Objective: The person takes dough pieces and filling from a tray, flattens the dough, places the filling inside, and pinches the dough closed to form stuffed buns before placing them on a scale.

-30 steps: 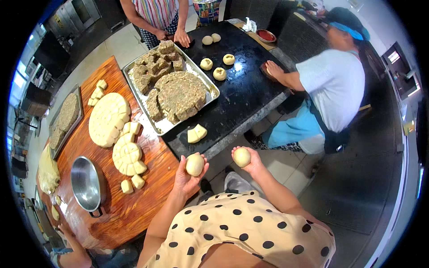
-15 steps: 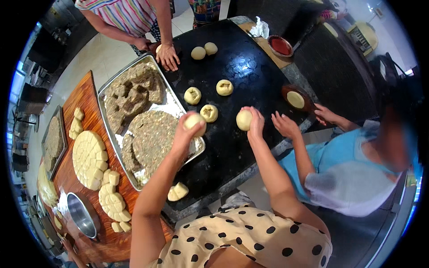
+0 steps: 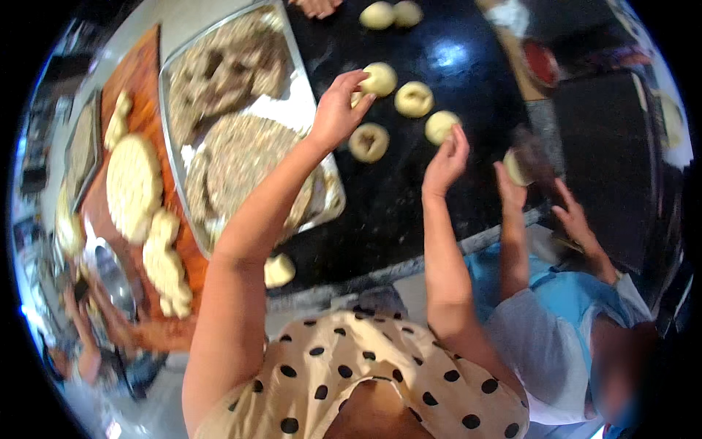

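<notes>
My left hand (image 3: 338, 110) reaches over the black table (image 3: 409, 205), fingertips curled against a smooth round dough ball (image 3: 380, 78) resting on it. My right hand (image 3: 447, 157) is stretched out with fingers apart, its tips just touching a second dough ball (image 3: 441, 126) that lies on the table. Between and beside them sit two dented dough balls (image 3: 413, 99) (image 3: 368, 142). Two more smooth balls (image 3: 391, 14) lie at the far edge.
A metal tray (image 3: 167, 139) of crumbly brown filling lies left of my arm. Cut dough rounds (image 3: 134, 186) and a steel bowl (image 3: 110, 274) are on the wooden table. A co-worker's hands (image 3: 515, 175) work dough at the right; a red dish (image 3: 541, 62) is beyond.
I have leaned further over the table. Both hands moved forward and lowered their dough balls onto the black surface beside the dented ones; the right hand has let go.
</notes>
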Tool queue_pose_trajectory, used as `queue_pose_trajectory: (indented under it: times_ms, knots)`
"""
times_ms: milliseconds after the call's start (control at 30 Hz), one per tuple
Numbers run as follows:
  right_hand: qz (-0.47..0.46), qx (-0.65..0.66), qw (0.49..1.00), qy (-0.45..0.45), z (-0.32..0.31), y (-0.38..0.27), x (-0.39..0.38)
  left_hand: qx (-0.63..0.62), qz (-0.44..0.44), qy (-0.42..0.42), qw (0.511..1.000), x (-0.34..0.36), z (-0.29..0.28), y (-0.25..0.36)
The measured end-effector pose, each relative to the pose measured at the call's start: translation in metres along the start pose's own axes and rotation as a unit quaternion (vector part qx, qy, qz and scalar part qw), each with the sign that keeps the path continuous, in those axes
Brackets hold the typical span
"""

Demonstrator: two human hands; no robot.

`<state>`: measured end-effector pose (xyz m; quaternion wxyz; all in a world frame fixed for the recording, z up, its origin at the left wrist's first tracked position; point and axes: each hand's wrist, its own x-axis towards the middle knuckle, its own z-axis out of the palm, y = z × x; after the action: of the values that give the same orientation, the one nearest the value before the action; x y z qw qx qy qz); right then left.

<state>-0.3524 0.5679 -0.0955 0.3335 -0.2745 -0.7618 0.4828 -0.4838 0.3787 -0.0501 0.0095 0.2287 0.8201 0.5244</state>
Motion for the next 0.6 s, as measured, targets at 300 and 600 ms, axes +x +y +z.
queue_pose_trajectory:
  times_ms: [300, 600]
  knots:
    - [-0.084, -0.013, 0.788, -0.610, -0.031, -0.083, -0.264, 0.143, -0.201, 0.030, 0.969, -0.344, -0.173, 0.018]
    - [-0.275, -0.104, 0.749, -0.593, 0.010, -0.080, -0.334, 0.233, -0.037, -0.175, 0.956, -0.421, -0.164, -0.009]
